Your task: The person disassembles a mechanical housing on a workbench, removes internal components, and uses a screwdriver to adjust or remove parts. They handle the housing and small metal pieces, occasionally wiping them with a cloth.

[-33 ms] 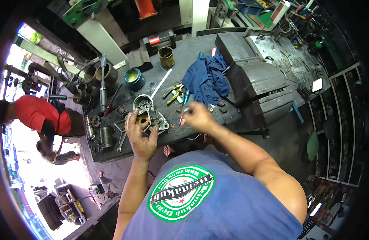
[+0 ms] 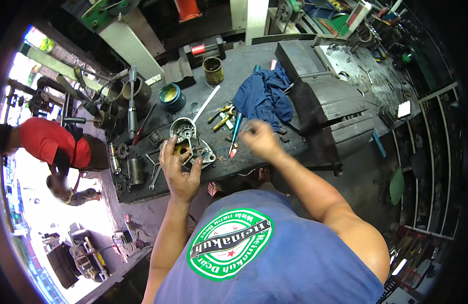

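My left hand (image 2: 180, 175) is at a grey metal housing (image 2: 183, 126) near the bench's front edge. Its fingers and thumb curve around the near part of the casting. A round open bore shows at the far end, and a brownish hollow lies beside my fingers. To the right, my right hand (image 2: 264, 142) hovers over the bench, its fingers smeared by motion; whether they hold anything cannot be made out. Just left of it lies a slim blue-handled tool (image 2: 237, 126). Yellow-handled pliers (image 2: 225, 120) and small loose parts are close by. Behind them sits a crumpled dark blue cloth (image 2: 262, 99).
A big bench vise (image 2: 333, 106) stands to the right. At the back are a blue tub of grease (image 2: 171, 97) and a yellowish can (image 2: 212, 71). A metal cylinder (image 2: 135, 172) and a wrench (image 2: 154, 180) lie left. A person in red (image 2: 54, 144) bends beyond the bench.
My right hand has moved slightly to the right, away from the small parts, uncovering more of the blue-handled tool. The left hand stays at the housing.
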Demonstrator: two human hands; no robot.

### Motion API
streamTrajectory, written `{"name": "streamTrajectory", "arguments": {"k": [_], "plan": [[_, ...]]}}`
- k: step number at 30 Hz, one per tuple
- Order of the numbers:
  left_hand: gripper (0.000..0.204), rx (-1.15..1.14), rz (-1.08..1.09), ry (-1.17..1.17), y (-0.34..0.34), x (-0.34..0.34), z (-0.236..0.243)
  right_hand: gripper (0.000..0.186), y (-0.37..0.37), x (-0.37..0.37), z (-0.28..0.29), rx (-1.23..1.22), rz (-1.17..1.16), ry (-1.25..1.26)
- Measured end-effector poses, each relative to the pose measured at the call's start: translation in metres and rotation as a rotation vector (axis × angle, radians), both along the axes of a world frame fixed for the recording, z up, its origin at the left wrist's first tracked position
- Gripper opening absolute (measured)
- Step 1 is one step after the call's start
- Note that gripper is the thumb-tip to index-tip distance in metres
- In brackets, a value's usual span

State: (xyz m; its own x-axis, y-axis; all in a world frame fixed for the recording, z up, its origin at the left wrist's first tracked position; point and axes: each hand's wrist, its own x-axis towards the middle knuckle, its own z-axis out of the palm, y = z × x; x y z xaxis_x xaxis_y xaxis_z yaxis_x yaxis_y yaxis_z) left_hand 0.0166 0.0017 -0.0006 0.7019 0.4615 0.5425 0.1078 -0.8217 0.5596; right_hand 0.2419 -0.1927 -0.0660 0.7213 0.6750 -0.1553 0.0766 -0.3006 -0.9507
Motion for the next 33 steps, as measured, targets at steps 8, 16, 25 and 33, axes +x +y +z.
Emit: {"name": "streamTrajectory", "arguments": {"k": [8, 16, 25, 33], "plan": [[0.032, 0.011, 0.007, -0.011, 0.004, 0.006, -0.005, 0.042, -0.043, 0.055, -0.047, -0.471, -0.108, -0.334], [0.032, -0.005, 0.007, -0.017, 0.002, 0.007, -0.004, 0.042, -0.018, 0.029, -0.054, -0.436, -0.04, -0.307], [0.033, -0.007, 0.016, -0.009, 0.002, 0.007, -0.005, 0.038, 0.001, 0.018, -0.07, -0.425, 0.135, -0.482], [0.034, 0.01, 0.015, -0.008, 0.003, 0.005, -0.003, 0.028, 0.005, 0.002, -0.062, -0.32, 0.018, -0.717]]}}
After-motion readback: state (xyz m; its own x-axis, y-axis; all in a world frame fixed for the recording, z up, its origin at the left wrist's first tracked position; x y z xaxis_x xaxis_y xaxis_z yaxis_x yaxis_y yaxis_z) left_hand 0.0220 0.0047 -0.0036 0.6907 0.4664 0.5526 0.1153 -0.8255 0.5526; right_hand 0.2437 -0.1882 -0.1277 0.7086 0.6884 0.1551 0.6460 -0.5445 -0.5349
